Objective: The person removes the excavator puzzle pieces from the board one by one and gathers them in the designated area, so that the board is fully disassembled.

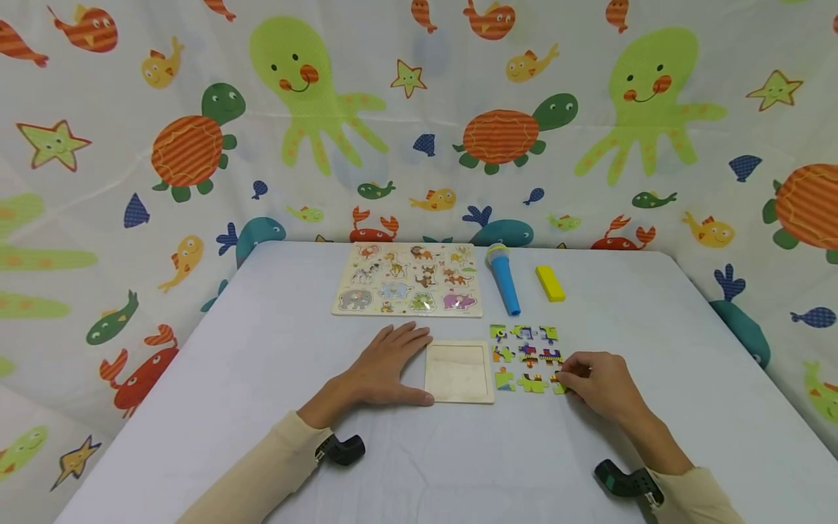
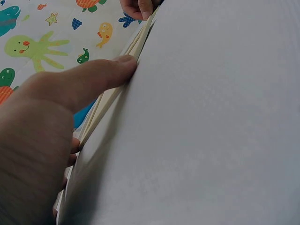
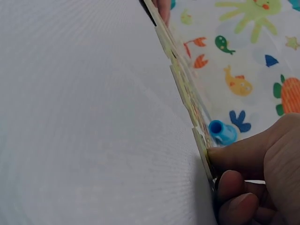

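Observation:
A square wooden puzzle tray point(image 1: 458, 372) with a raised rim lies on the table. My left hand point(image 1: 389, 367) rests along its left side, fingers spread, the thumb point(image 2: 123, 66) touching the near left corner. To the tray's right, several jigsaw pieces point(image 1: 527, 355) with green and coloured print are laid out in rows, slightly apart. At the near right corner of that group, my right hand point(image 1: 602, 384) pinches a jigsaw piece point(image 3: 202, 152) between thumb and fingers. That piece is low at the table surface and partly covered by the fingertips.
Behind the tray lies an animal puzzle board point(image 1: 407, 280). A blue toy microphone point(image 1: 504, 282) and a yellow block point(image 1: 551, 283) lie to its right. The white table point(image 1: 262, 313) ends at a patterned cloth point(image 1: 419, 80) hanging behind it.

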Demonstrator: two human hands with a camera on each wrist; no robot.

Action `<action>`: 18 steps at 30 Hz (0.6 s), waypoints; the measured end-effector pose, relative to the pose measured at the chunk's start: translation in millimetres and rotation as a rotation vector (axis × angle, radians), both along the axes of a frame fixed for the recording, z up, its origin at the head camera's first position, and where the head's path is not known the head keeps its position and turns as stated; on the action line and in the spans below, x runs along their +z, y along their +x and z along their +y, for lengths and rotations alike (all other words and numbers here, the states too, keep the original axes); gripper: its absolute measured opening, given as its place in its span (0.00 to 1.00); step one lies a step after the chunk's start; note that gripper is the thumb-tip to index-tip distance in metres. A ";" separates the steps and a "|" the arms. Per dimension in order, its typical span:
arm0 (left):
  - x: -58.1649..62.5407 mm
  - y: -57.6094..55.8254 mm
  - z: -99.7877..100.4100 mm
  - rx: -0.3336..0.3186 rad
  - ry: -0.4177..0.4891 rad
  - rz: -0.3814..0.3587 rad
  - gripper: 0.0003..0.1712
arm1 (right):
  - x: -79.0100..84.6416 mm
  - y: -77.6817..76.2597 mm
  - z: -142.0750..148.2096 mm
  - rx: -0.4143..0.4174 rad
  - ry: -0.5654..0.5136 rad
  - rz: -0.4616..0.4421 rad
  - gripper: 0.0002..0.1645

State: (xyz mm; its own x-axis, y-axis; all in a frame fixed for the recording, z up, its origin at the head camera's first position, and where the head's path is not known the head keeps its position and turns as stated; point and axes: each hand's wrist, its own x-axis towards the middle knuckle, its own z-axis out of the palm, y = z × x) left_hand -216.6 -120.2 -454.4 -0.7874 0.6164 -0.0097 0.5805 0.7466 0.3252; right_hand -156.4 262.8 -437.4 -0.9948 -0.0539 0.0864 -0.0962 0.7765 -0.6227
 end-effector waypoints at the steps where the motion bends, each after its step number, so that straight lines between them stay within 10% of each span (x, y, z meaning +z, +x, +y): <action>1: 0.0 -0.1 -0.1 -0.001 0.001 0.000 0.63 | -0.7 0.1 -0.3 0.002 0.012 0.011 0.04; 18: -1.0 -0.9 -1.1 0.002 -0.001 0.002 0.63 | -8.1 -3.3 -5.4 -0.048 0.109 -0.005 0.07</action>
State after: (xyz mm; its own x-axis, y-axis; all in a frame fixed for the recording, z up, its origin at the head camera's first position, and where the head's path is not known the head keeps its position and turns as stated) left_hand -217.5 -121.3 -455.4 -0.7886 0.6148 -0.0092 0.5795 0.7481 0.3234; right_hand -159.7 257.5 -445.5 -0.9968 -0.0148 0.0780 -0.0544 0.8430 -0.5351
